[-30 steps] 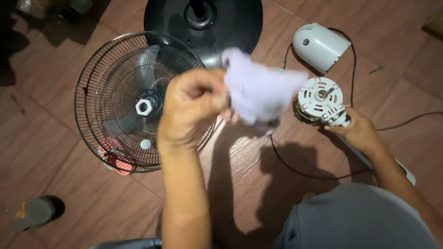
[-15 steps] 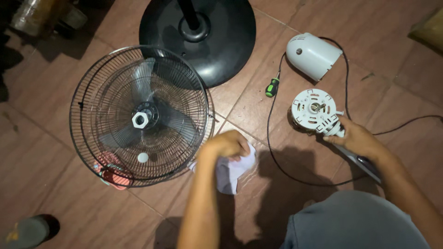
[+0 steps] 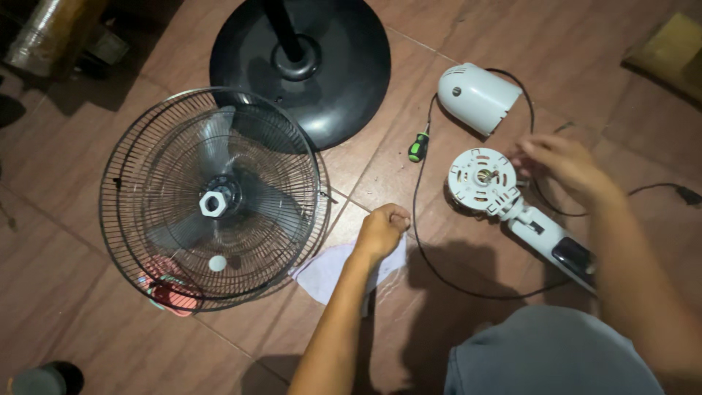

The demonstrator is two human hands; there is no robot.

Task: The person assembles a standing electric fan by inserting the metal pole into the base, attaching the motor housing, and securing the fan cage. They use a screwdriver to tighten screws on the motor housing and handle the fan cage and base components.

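The white cloth [image 3: 330, 268] lay flat on the brown tiled floor [image 3: 88, 322], just beside the lower right edge of the wire fan guard [image 3: 212, 199]. My left hand [image 3: 382, 230] rested on its upper right corner with the fingers curled into a loose fist, pinning the cloth against the tile. To the right, well apart from that hand, sat the white fan motor [image 3: 480, 178], face up, with its white neck piece [image 3: 548, 241] running down and right along the floor. My right hand [image 3: 559, 162] hovered just beside the motor's right side, fingers spread loosely and blurred; I could not tell whether they touched the motor or the black cord [image 3: 439, 271] that looped around it. Above the motor lay the white rear motor cover [image 3: 475, 98], and left of it a green-handled screwdriver [image 3: 417, 145]. The round black fan base [image 3: 300, 66] stood at the top, touching the guard's rim.
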